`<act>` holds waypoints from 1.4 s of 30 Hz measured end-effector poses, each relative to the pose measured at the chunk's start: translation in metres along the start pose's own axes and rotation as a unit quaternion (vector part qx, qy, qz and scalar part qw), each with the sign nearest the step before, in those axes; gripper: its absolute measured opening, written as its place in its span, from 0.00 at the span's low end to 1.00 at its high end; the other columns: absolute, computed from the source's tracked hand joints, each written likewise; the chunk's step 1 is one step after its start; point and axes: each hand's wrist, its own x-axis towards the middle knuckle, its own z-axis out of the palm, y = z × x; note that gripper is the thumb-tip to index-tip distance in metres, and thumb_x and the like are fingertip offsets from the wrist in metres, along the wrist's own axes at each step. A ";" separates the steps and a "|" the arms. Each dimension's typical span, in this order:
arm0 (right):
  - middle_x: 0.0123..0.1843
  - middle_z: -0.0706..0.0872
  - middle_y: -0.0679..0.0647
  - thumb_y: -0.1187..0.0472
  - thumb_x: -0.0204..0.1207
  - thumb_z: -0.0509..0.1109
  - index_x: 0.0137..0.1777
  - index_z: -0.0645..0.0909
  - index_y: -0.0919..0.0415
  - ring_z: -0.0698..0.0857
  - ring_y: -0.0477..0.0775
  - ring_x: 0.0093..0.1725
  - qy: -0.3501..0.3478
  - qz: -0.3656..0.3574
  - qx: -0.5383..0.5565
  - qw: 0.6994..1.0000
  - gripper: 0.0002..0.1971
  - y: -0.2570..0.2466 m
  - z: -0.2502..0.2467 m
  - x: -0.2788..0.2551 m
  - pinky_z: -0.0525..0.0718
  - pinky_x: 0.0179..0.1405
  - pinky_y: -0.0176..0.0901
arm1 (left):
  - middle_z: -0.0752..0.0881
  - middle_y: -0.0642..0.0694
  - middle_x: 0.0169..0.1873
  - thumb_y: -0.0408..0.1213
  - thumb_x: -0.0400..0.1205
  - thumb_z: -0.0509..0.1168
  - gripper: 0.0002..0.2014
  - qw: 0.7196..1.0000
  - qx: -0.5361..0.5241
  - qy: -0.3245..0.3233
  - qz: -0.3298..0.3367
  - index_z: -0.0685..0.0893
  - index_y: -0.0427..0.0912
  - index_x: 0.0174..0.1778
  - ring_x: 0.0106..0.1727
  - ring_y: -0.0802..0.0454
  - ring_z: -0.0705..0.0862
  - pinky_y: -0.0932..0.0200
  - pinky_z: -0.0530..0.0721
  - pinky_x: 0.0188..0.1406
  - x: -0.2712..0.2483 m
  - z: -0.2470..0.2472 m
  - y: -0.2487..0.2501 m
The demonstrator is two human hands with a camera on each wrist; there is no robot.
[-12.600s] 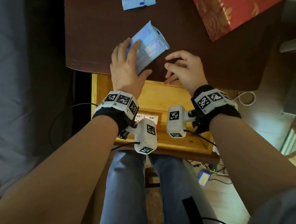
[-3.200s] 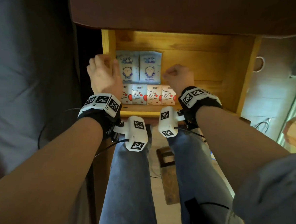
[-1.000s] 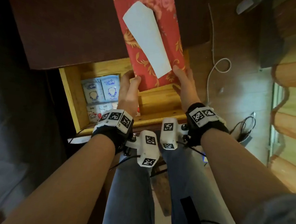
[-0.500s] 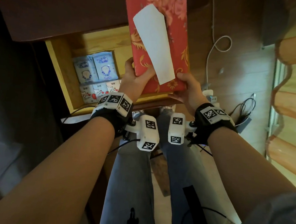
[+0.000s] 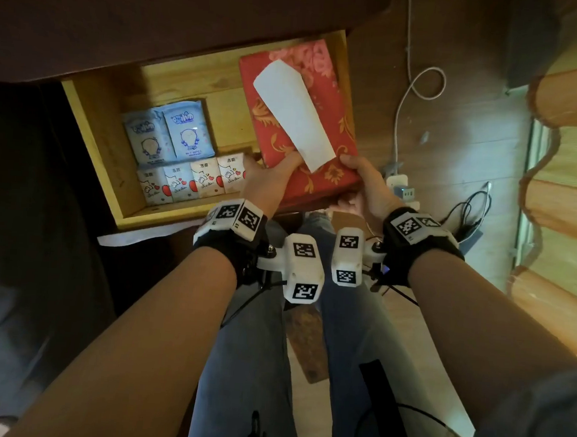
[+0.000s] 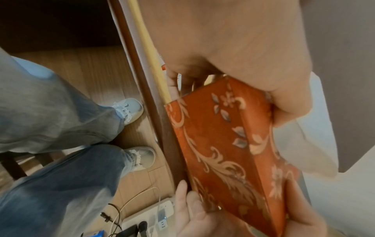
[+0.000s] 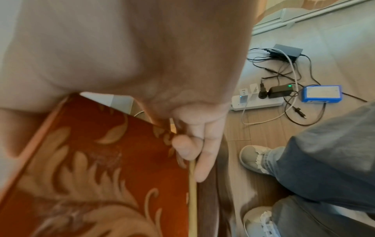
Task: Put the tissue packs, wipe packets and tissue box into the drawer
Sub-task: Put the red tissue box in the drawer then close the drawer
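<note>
A red tissue box (image 5: pixel 324 132) with gold flowers and a white tissue (image 5: pixel 292 114) on top lies lengthwise over the right half of the open wooden drawer (image 5: pixel 92 129), its near end above the front edge. My left hand (image 5: pixel 269 179) grips the box's near left corner, thumb on top. My right hand (image 5: pixel 362 187) grips the near right corner. Both wrist views show the box (image 6: pixel 227 157) (image 7: pixel 97 168) against the drawer's rim. Two blue wipe packets (image 5: pixel 168 135) and several small white tissue packs (image 5: pixel 189 180) lie in the drawer's left half.
The dark brown tabletop (image 5: pixel 158 14) overhangs the drawer's back. On the wooden floor at the right lie a white cable (image 5: pixel 412 90), a power strip (image 7: pixel 257 101) with plugs and a blue device (image 7: pixel 321 93). My knees in jeans (image 5: pixel 264 353) are under the drawer.
The tissue box has come down from above the drawer front and moved deeper over the drawer's right half. Both hands have kept their hold on its near corners.
</note>
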 end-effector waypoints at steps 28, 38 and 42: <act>0.35 0.79 0.41 0.43 0.75 0.67 0.52 0.82 0.61 0.79 0.40 0.36 0.236 -0.253 -0.247 0.905 0.21 0.000 -0.026 0.074 0.76 0.37 0.32 | 0.78 0.44 0.63 0.47 0.70 0.74 0.38 0.995 0.058 0.073 0.038 0.61 0.42 0.70 0.63 0.45 0.79 0.47 0.81 0.64 0.083 0.025 -0.011; 0.35 0.79 0.47 0.45 0.75 0.67 0.48 0.81 0.59 0.78 0.45 0.36 0.216 -0.264 -0.243 0.908 0.16 0.003 -0.032 0.083 0.76 0.40 0.37 | 0.78 0.41 0.63 0.42 0.72 0.71 0.36 0.983 0.165 0.060 0.057 0.59 0.39 0.72 0.59 0.45 0.78 0.51 0.79 0.60 0.096 0.032 -0.022; 0.33 0.77 0.45 0.45 0.75 0.67 0.46 0.80 0.57 0.76 0.44 0.34 0.217 -0.270 -0.239 0.907 0.14 0.003 -0.032 0.084 0.75 0.37 0.36 | 0.78 0.40 0.64 0.41 0.74 0.69 0.35 0.979 0.185 0.054 0.072 0.58 0.38 0.73 0.60 0.45 0.78 0.57 0.73 0.52 0.095 0.036 -0.021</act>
